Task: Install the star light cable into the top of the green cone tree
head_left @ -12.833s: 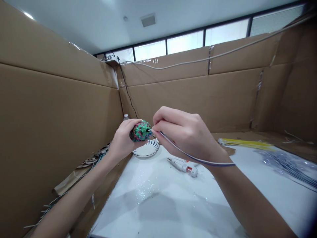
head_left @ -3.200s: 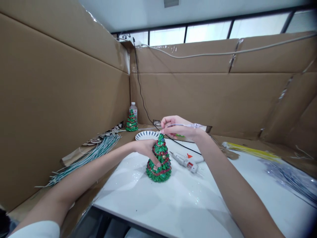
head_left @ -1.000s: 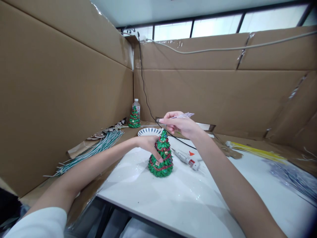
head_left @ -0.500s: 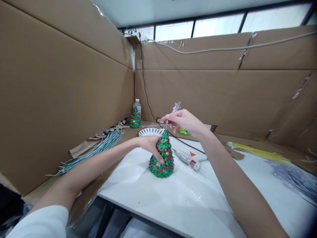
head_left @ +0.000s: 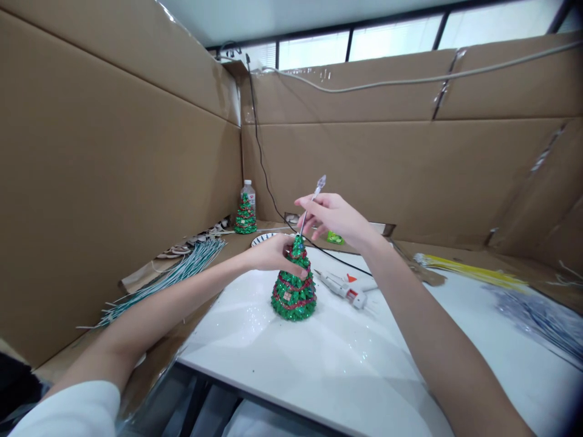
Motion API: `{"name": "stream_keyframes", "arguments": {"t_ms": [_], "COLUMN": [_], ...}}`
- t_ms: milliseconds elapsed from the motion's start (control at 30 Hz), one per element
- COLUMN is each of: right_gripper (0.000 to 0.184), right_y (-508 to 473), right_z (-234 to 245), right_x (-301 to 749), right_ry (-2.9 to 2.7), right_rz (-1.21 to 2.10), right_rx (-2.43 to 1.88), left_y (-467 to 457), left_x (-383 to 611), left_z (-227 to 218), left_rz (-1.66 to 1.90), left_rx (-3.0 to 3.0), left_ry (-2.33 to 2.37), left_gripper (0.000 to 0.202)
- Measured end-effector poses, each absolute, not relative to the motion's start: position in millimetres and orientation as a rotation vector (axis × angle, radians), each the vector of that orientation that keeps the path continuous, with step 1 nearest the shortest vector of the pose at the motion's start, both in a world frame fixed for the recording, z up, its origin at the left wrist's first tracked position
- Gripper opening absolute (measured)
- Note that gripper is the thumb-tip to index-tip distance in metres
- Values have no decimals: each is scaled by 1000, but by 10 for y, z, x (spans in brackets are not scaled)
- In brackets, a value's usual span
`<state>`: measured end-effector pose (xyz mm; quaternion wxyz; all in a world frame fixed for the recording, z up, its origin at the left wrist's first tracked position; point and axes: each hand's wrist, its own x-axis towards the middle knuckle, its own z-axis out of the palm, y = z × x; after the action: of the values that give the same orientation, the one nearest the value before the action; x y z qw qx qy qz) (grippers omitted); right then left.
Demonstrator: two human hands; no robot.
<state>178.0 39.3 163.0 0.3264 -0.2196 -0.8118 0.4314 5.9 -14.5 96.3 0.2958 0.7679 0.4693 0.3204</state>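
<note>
A small green Christmas tree (head_left: 294, 297) with red garlands stands upright on the white table (head_left: 282, 364). My left hand (head_left: 273, 254) is wrapped round its upper part from the left, the thumb across the front. Above the tip, my right hand (head_left: 334, 217) pinches the thin stem of a clear star topper (head_left: 321, 182). The star is turned edge-on, and the stem's lower end meets the top of the tree; whether it is inside cannot be made out. Right of the tree lies a white glue gun (head_left: 344, 290).
Behind stand a second green tree (head_left: 246, 215) and a bottle (head_left: 248, 187). A striped plate (head_left: 260, 240) is partly hidden by my left hand. Teal stems (head_left: 182, 267) lie left, yellow stems (head_left: 469, 271) right. A black cable (head_left: 268, 182) hangs down, and cardboard walls (head_left: 364, 152) surround the table.
My left hand has shifted higher on the tree, its thumb moving up. The star topper has turned from face-on to edge-on between my right fingers. The view has shifted slightly.
</note>
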Motion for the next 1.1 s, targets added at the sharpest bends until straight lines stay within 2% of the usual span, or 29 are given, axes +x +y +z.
{"name": "stream_keyframes", "arguments": {"t_ms": [100, 167, 267, 433, 667, 867, 967, 1100], "right_gripper": [47, 42, 34, 33, 43, 54, 42, 31], "right_y": [374, 368, 372, 400, 365, 356, 324, 257], "right_z": [1652, 1657, 1645, 1605, 1591, 1610, 1627, 1646], "right_x": [1773, 1766, 1746, 1706, 1738, 1718, 1718, 1729], "right_ry": [-2091, -2109, -2198, -2301, -2315, -2039, -2067, -2136], "right_rz": [1207, 1162, 977, 648, 840, 910, 832, 729], "right_rx": [-573, -583, -602, -459, -478, -347, -236, -330], "left_y": [-137, -136, -143, -184, -275, -312, -316, -305], "left_x": [68, 83, 99, 77, 62, 27, 18, 5], "left_z": [944, 941, 967, 1072, 1218, 1275, 1276, 1273], "left_rz": [899, 964, 1062, 1177, 1191, 1202, 1185, 1140], "left_rx": [2039, 2039, 2010, 1975, 1992, 1909, 1903, 1915], "left_ry": [1237, 1199, 1111, 1027, 860, 869, 894, 869], "left_gripper": [49, 51, 52, 59, 71, 54, 56, 60]}}
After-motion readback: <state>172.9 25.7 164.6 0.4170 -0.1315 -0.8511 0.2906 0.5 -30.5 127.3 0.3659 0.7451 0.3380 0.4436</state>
